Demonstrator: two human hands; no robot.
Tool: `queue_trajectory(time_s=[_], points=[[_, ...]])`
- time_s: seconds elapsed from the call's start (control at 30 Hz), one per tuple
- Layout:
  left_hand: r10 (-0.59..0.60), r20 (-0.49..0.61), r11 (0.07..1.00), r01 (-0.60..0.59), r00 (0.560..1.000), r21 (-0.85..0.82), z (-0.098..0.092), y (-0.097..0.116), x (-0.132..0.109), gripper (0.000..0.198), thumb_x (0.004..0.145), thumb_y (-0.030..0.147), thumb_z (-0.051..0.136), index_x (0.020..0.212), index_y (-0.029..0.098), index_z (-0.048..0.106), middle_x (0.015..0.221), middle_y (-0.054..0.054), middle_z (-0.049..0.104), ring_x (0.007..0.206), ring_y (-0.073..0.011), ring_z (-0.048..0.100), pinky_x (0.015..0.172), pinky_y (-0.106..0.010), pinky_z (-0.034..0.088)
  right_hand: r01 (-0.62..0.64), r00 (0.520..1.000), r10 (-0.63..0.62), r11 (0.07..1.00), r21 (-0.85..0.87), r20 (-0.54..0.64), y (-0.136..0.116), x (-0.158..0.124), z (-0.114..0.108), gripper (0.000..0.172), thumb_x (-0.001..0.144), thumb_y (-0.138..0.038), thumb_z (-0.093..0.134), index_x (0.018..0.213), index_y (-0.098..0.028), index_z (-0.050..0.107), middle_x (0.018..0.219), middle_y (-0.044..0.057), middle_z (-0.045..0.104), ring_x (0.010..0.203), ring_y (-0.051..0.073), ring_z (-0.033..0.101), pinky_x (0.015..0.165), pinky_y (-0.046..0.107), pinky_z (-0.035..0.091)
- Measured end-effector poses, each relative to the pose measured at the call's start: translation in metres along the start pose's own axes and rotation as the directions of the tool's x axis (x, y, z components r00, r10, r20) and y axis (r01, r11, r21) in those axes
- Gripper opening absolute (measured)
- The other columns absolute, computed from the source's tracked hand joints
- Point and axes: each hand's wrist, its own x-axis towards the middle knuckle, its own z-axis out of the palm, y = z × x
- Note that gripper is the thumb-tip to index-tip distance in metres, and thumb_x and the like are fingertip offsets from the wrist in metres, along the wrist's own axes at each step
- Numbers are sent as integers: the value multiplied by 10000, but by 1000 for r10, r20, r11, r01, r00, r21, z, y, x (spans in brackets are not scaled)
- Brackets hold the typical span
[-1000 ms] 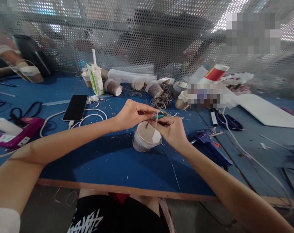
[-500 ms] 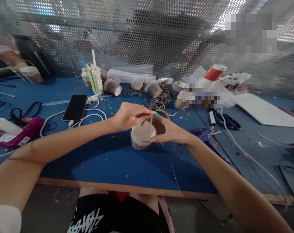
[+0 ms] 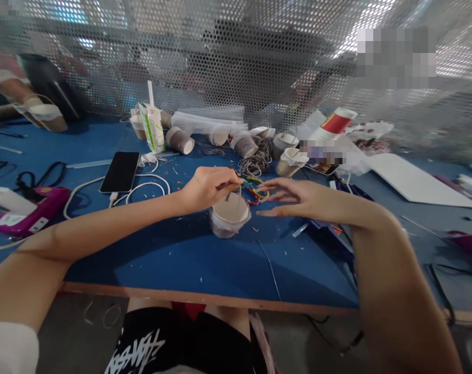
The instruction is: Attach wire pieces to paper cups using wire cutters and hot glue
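Two hands work around a film-wrapped cup (image 3: 227,227): it sits on the blue surface (image 3: 224,275), just below and right of the left hand (image 3: 214,189), whose fingertips pinch a thin strand (image 3: 240,192) above its rim. Right of it, the right hand (image 3: 292,198) is free, fingers spread. Beyond the left forearm lies a phone (image 3: 120,172).

The worktop (image 3: 224,272) looks deep blue to me, and the front cup (image 3: 230,210) is off-white inside. The shorts (image 3: 208,343) are black with white lettering; the phone (image 3: 120,172), plain black.
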Motion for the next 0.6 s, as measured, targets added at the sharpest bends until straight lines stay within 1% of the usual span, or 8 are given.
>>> queue_trajectory(time_s=[0.17, 0.27, 0.33, 0.37, 0.43, 0.5, 0.57, 0.6], points=[[-10, -17, 1000, 10, 1000, 10, 2, 3, -2, 74, 817, 71, 591, 781, 125, 625, 695, -31, 712, 606, -60, 633, 523, -143, 465, -93, 980, 71, 990, -108, -188, 11, -20, -22, 587, 721, -554, 653, 1206, -229, 589, 1218, 100, 643, 1065, 319, 627, 895, 448, 518], [-18, -26, 1000, 18, 1000, -2, 3, 3, -4, 69, 829, 91, 582, 801, 126, 635, 698, -35, 708, 612, -66, 633, 525, -151, 468, -144, 919, 93, 984, -109, -384, 18, -33, -20, 402, 774, -522, 606, 1057, -239, 640, 1040, 93, 698, 918, 284, 671, 819, 438, 535], [-65, -5, 997, 65, 998, -48, 4, 3, -4, 88, 842, 119, 573, 804, 125, 651, 687, -35, 708, 587, -68, 627, 517, -157, 467, -99, 872, 58, 993, -59, -486, 20, -37, -4, 379, 799, -546, 571, 990, -223, 627, 997, 110, 693, 866, 261, 677, 785, 432, 550], [-109, 17, 991, 110, 994, -80, 4, 2, -4, 103, 848, 138, 569, 804, 126, 661, 690, -37, 712, 575, -69, 626, 514, -161, 469, -41, 871, 14, 998, -44, -491, 20, -37, 7, 451, 735, -561, 644, 1022, -215, 608, 1054, 124, 675, 916, 273, 666, 792, 438, 558], [-219, 73, 963, 228, 973, -146, 4, 1, -4, 128, 849, 175, 574, 797, 131, 682, 711, -42, 728, 573, -76, 633, 520, -171, 482, 94, 902, -74, 995, 25, -425, 19, -31, 35, 773, 559, -518, 805, 1208, -217, 512, 1259, 140, 581, 1062, 301, 620, 876, 466, 546], [-315, 127, 920, 336, 940, -201, 4, 0, -2, 127, 832, 198, 598, 789, 135, 700, 732, -41, 741, 600, -86, 651, 547, -177, 505, 244, 907, -161, 955, 172, -390, 14, -19, 63, 933, 523, -456, 843, 1318, -239, 407, 1384, 138, 479, 1184, 302, 553, 967, 476, 502], [-371, 175, 880, 406, 912, -249, 3, 0, 1, 107, 803, 204, 632, 789, 138, 715, 741, -36, 748, 634, -97, 668, 574, -179, 524, 317, 905, -179, 888, 333, -385, 7, -5, 86, 971, 491, -419, 864, 1317, -233, 390, 1375, 141, 482, 1237, 305, 510, 992, 472, 483], [-390, 201, 860, 433, 899, -269, 2, -1, 3, 99, 789, 204, 646, 792, 141, 721, 747, -34, 750, 649, -103, 676, 583, -180, 532, 326, 904, -155, 851, 411, -398, 2, 2, 95, 914, 517, -401, 856, 1292, -228, 405, 1344, 139, 506, 1205, 295, 536, 971, 466, 496]])
